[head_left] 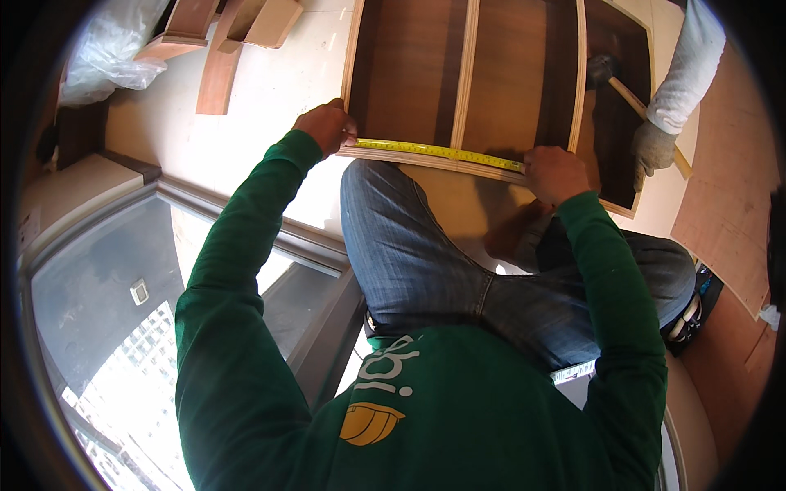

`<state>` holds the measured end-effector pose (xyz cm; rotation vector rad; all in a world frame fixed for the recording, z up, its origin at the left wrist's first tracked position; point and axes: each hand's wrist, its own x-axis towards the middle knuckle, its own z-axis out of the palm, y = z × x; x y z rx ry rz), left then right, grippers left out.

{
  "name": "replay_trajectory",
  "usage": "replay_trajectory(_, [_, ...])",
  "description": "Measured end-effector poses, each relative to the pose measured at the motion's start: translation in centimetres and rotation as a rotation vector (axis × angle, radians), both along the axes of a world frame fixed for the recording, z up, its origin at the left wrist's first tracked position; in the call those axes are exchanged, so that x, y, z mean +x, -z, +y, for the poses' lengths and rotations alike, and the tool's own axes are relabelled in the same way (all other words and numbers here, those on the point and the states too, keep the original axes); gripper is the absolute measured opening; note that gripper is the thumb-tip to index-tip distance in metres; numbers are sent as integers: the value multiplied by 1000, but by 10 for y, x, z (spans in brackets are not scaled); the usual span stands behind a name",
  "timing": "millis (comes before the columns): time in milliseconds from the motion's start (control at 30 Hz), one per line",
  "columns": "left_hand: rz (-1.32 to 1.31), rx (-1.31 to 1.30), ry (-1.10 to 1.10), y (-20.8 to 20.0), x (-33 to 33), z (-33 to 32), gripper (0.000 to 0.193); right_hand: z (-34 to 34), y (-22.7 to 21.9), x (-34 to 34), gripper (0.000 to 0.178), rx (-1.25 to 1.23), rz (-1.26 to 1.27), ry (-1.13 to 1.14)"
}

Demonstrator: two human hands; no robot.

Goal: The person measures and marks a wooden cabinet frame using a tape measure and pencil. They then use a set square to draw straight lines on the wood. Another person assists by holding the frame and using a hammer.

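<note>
Overhead view of a wooden cabinet frame lying flat on a pale floor, used here as the landmark. The frame is a shallow box of dark brown panels divided by pale plywood ribs with visibly layered edges; its near rail is a light plywood strip that bends with the lens. Along that near rail lies a yellow measuring tape, a narrow band with fine black graduations, drawn taut and flat against the rail's top edge from the frame's near left corner to a spot short of the near right corner. The left hand, on a green sleeve, is closed at the frame's near left corner, fingers curled over and pinning the tape's end there. The right hand is closed on the tape's other end at the near rail, knuckles up, pressing it down. The person's knee in blue jeans sits just below the near rail, between the two hands. At the frame's right side a second person's gloved hand, on a white sleeve, grips the wooden handle of a hammer, whose dark head rests over the frame's rightmost dark panel. Beyond the frame's far left corner lie loose wood offcuts and clear plastic sheeting.
</note>
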<state>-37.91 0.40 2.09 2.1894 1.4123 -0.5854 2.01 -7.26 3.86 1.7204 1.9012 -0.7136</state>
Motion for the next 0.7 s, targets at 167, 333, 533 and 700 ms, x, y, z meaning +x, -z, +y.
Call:
replay_trajectory(167, [-16, -36, -17, -10, 3, 0, 8, 4, -3, -3, 26, -40, 2, -6])
replay_trajectory(333, [-31, -9, -48, -9, 0, -4, 8, 7, -11, -10, 26, -100, 55, 76])
replay_trajectory(533, [-26, 0, -24, -3, -1, -3, 7, 0, 0, -13, 27, 8, 137, 24])
replay_trajectory(700, [17, 6, -6, -6, 7, -3, 7, -2, 6, -11, 27, 69, 173, 12])
